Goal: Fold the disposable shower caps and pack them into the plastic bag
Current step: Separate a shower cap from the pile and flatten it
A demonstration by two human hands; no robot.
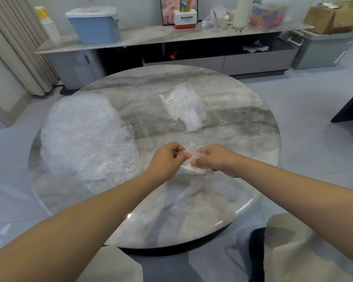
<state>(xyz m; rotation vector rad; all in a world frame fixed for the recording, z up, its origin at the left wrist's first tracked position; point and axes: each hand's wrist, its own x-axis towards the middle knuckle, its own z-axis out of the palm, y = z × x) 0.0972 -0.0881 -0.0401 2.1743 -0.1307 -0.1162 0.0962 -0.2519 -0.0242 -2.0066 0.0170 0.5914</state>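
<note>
Both hands, left hand [167, 157] and right hand [214, 158], pinched one crumpled shower cap [192, 165] in curled fingers, compacting it above the worktop [181, 210] for bagging.

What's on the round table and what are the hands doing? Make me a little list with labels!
table: round marble table
left hand: pinches the shower cap
right hand: grips the same shower cap
cap state: scrunched small between both hands, just above the table
pile of caps: loose, on the table's left side
plastic bag: lying flat at the far middle, white folded caps inside
</note>
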